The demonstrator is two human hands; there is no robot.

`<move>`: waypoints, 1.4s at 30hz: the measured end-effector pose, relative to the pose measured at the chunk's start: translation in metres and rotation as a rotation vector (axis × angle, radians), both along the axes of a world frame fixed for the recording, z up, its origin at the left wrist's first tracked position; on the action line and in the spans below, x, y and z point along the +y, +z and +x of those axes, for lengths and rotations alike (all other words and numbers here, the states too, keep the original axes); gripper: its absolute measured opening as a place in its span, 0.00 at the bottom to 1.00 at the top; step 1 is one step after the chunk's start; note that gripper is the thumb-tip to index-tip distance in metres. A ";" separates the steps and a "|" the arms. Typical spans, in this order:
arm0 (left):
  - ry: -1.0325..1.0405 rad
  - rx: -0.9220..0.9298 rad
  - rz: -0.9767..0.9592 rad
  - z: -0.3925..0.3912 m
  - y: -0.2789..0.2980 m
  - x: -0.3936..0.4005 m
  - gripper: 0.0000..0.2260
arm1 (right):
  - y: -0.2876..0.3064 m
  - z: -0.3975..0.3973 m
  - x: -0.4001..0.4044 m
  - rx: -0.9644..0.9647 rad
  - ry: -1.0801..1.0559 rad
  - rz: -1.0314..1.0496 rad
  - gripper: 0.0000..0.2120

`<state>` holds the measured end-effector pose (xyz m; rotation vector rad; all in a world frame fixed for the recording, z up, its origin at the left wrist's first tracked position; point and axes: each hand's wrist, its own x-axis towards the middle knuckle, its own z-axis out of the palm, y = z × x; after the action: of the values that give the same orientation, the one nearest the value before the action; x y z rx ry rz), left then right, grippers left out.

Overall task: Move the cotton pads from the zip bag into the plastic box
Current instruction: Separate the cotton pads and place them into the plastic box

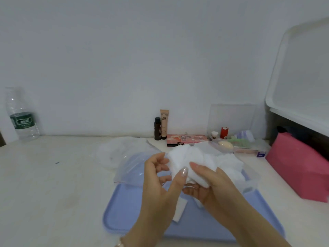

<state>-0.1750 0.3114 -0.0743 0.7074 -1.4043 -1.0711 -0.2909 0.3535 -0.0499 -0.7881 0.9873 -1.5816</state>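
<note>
Two hands meet above the blue tray [142, 223], both forearms coming up from the near edge and angling inward. The left hand [158, 182] stands with its palm facing right, thumb raised, fingers loosely bent. The right hand [211, 182] lies palm up and a little lower.

The zip bag [131, 168] lies flat at the far left rim of the tray, looking nearly emptied. The box [249, 177], clear plastic, sits on the tray's right side with white pads heaped inside it. A loose pad [179, 209] lies on the tray beneath the hands.

The right hand grips a thick bunch of pads [187, 161], fingers curled under it and thumb laid across the top, holding it just left of the box. The left hand is half open; its thumb touches the bunch, and whether its fingers pinch anything I cannot tell.

Against the wall stand a bottle [21, 116] and a BB tube [164, 123].
</note>
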 end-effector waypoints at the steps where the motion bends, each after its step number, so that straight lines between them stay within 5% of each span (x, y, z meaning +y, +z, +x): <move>1: -0.049 0.007 0.119 -0.002 0.000 0.000 0.24 | -0.001 0.001 0.001 0.001 -0.012 -0.007 0.21; 5: -0.375 0.162 0.419 -0.001 0.003 -0.003 0.28 | -0.005 0.009 0.004 0.018 -0.002 -0.045 0.17; 10: -0.495 0.272 0.582 0.001 0.001 -0.002 0.17 | -0.018 0.026 -0.001 0.400 -0.263 0.094 0.03; 12: -0.459 0.282 0.657 0.000 -0.003 -0.003 0.12 | -0.021 0.031 0.000 0.566 -0.361 0.097 0.10; 16: -0.415 0.252 0.627 -0.002 -0.006 -0.004 0.17 | -0.028 0.032 0.003 0.921 -0.519 0.052 0.26; 18: -0.417 0.217 0.577 0.002 -0.006 -0.006 0.17 | -0.027 0.024 0.005 0.990 -0.594 -0.046 0.23; 25: -0.496 0.138 0.524 0.012 -0.003 -0.013 0.16 | -0.023 0.012 0.009 1.037 -0.429 -0.183 0.15; 27: -0.512 0.165 0.540 0.012 -0.004 -0.014 0.15 | -0.025 0.011 0.006 0.961 -0.455 -0.192 0.09; 31: -0.536 0.203 0.542 0.012 -0.003 -0.014 0.15 | -0.017 0.005 0.005 0.664 -0.421 -0.129 0.13; 34: -0.541 0.173 0.500 0.013 -0.003 -0.014 0.15 | -0.013 0.004 0.006 0.551 -0.345 -0.101 0.04; 42: -0.604 0.306 0.688 0.013 -0.004 -0.019 0.17 | -0.016 -0.003 0.006 0.602 -0.386 -0.030 0.11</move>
<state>-0.1623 0.2923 -0.0778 0.5600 -0.9833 -2.0997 -0.2941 0.3593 -0.0659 -1.1851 1.6283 -1.7188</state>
